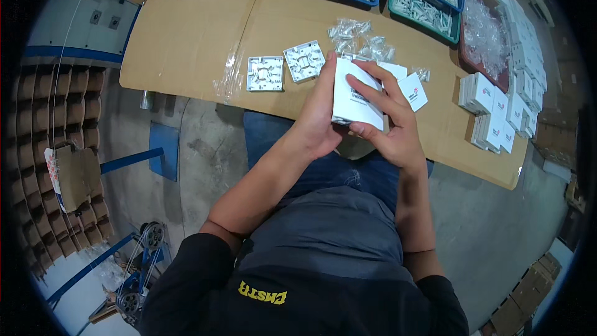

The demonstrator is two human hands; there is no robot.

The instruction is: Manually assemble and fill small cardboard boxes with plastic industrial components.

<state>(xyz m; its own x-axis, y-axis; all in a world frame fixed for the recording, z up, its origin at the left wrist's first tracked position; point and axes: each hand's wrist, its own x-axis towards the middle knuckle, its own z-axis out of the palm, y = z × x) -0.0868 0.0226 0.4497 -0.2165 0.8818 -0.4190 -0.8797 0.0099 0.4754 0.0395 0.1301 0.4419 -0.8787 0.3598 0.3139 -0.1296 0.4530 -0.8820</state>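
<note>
I see a small white box [356,94] held in both hands, above my lap and just in front of the near edge of the cardboard-covered table [186,43]. The box is flat and rectangular, with a little red and dark print on its top face. My left hand [317,121] grasps its left side, thumb up along the edge. My right hand [388,124] grasps the right side, fingers spread over the top. On the table lie two white square plates [285,67], near the box, and small clear bags [360,40].
</note>
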